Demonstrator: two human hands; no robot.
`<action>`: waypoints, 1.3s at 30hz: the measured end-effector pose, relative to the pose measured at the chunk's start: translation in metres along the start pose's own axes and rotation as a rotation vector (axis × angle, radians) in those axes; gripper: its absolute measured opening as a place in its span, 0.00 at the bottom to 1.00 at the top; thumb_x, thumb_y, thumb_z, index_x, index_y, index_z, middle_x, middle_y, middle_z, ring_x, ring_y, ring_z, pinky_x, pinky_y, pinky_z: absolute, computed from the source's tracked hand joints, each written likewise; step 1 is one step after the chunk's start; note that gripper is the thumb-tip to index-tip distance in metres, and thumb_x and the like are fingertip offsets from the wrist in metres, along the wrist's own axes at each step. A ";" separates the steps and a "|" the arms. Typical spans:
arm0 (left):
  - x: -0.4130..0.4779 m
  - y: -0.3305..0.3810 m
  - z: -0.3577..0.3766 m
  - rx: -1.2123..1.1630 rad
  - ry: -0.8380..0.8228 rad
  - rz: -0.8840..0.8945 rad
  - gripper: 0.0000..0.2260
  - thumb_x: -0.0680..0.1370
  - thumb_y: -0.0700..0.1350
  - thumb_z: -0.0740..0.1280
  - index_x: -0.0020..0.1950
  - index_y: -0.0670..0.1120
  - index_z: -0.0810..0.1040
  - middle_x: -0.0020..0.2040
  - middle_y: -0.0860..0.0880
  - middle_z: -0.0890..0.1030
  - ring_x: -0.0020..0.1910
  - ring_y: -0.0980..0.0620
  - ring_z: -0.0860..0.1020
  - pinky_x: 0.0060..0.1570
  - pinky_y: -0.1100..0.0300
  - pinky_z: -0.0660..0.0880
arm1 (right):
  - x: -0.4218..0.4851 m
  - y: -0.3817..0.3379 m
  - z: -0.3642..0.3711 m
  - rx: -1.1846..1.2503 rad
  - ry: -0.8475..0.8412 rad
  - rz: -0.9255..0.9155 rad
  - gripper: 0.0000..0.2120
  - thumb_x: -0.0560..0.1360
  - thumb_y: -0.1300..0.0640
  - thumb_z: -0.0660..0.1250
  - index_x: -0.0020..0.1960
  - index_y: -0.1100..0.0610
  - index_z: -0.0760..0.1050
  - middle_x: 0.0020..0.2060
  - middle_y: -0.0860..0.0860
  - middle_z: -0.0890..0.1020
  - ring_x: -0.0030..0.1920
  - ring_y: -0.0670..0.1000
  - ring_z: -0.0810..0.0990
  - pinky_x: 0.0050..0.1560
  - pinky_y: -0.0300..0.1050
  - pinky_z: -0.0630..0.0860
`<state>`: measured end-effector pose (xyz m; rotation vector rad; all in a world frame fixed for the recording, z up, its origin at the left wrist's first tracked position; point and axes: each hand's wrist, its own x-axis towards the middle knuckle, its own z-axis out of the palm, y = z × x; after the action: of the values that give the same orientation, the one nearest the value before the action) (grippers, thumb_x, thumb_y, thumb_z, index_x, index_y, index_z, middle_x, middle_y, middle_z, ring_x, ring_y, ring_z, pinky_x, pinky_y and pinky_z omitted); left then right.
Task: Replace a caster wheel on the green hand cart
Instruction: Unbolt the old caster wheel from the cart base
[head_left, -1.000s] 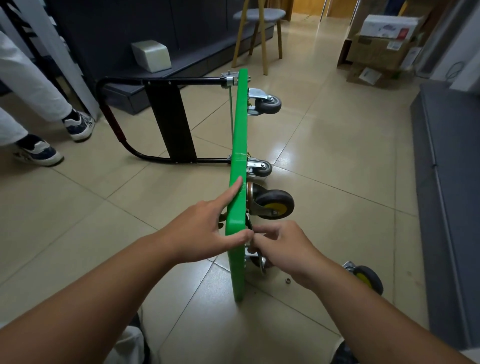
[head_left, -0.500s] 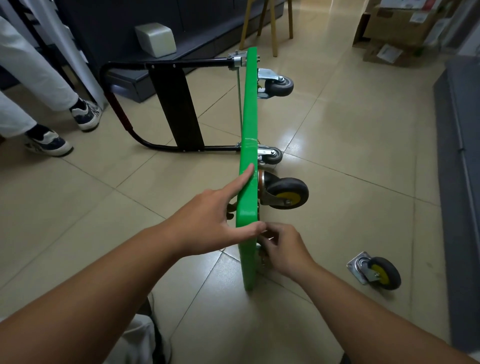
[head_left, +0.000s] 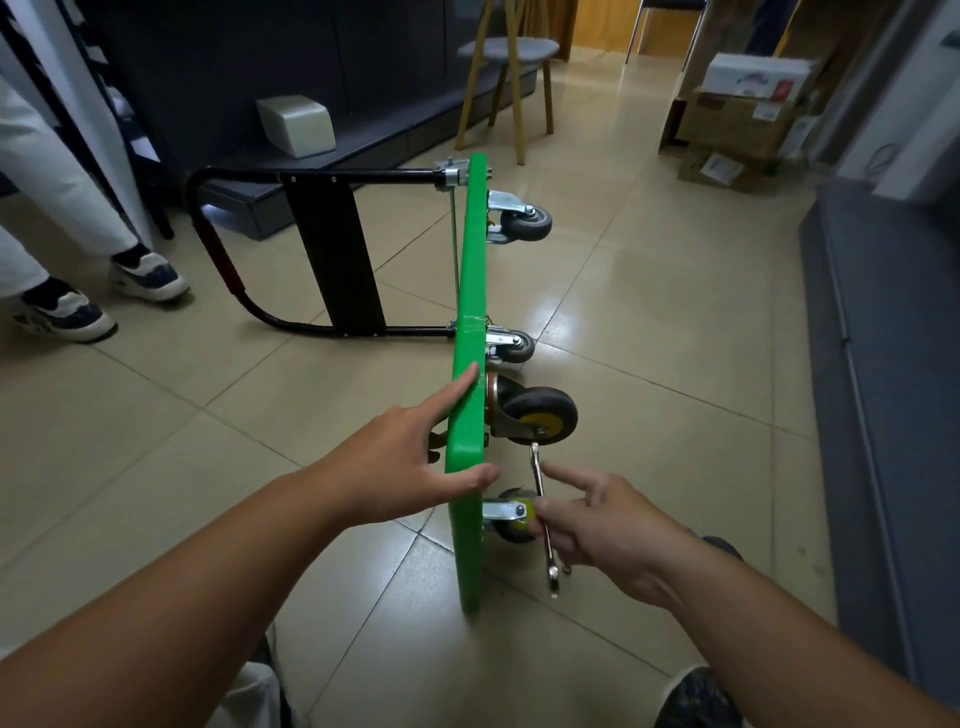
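Beige floor tiles (head_left: 649, 312) fill the room. A dark low platform (head_left: 883, 364) runs along the right edge, and cardboard boxes (head_left: 732, 119) are stacked at the far right corner. A wooden stool (head_left: 506, 52) stands at the far end, with a white box (head_left: 296, 124) on a dark ledge to its left. Another person's sneakers (head_left: 148, 275) show at the left edge.

In the middle of the floor, the green hand cart (head_left: 467, 291) stands on its long side edge with the deck upright. Its black handle (head_left: 332, 176) sticks out to the left, and its underside faces right.

Four casters project from that underside:
- Two grey wheels sit at the far end, an upper caster (head_left: 522, 221) and a lower caster (head_left: 511, 345).
- A large black wheel with a yellow hub (head_left: 540, 421) sits near the top edge at the near end.
- A smaller yellow-hubbed caster (head_left: 511, 512) sits below it, close to the floor.

The left hand (head_left: 395, 467) clasps the deck's top edge near the near corner. Its thumb hooks over onto the caster side and its index finger lies straight along the rim. The other fingers are on the far face and mostly hidden.

The right hand (head_left: 608, 525) pinches a silver wrench (head_left: 537, 478) between thumb and curled fingers, with the index finger pointing forward. The wrench stands nearly upright just beside the near lower caster. Its upper end reaches toward the large wheel and its lower end hangs just above the tiles.
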<state>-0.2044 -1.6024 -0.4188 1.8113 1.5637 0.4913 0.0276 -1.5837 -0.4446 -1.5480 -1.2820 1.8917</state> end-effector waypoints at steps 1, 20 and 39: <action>-0.001 0.001 -0.001 -0.006 -0.002 0.001 0.49 0.70 0.69 0.71 0.81 0.72 0.43 0.81 0.52 0.67 0.72 0.52 0.76 0.68 0.55 0.76 | 0.001 -0.003 0.002 0.017 0.000 0.006 0.13 0.81 0.65 0.64 0.59 0.49 0.76 0.36 0.57 0.80 0.27 0.46 0.67 0.33 0.43 0.64; -0.005 0.001 -0.002 -0.016 0.037 0.032 0.51 0.65 0.72 0.70 0.83 0.66 0.50 0.76 0.53 0.74 0.67 0.57 0.79 0.64 0.60 0.78 | 0.026 -0.036 0.025 0.092 -0.014 0.036 0.11 0.81 0.59 0.66 0.56 0.66 0.81 0.25 0.51 0.77 0.24 0.47 0.67 0.28 0.40 0.64; -0.005 -0.005 0.004 0.057 0.119 0.018 0.36 0.74 0.75 0.58 0.79 0.76 0.46 0.75 0.55 0.75 0.64 0.55 0.80 0.61 0.51 0.81 | 0.039 -0.023 0.032 -0.115 -0.050 -0.125 0.10 0.82 0.58 0.64 0.53 0.58 0.84 0.22 0.46 0.73 0.22 0.43 0.68 0.27 0.40 0.65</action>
<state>-0.2062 -1.6085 -0.4247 1.8704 1.6573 0.5783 -0.0202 -1.5555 -0.4490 -1.4467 -1.4966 1.8185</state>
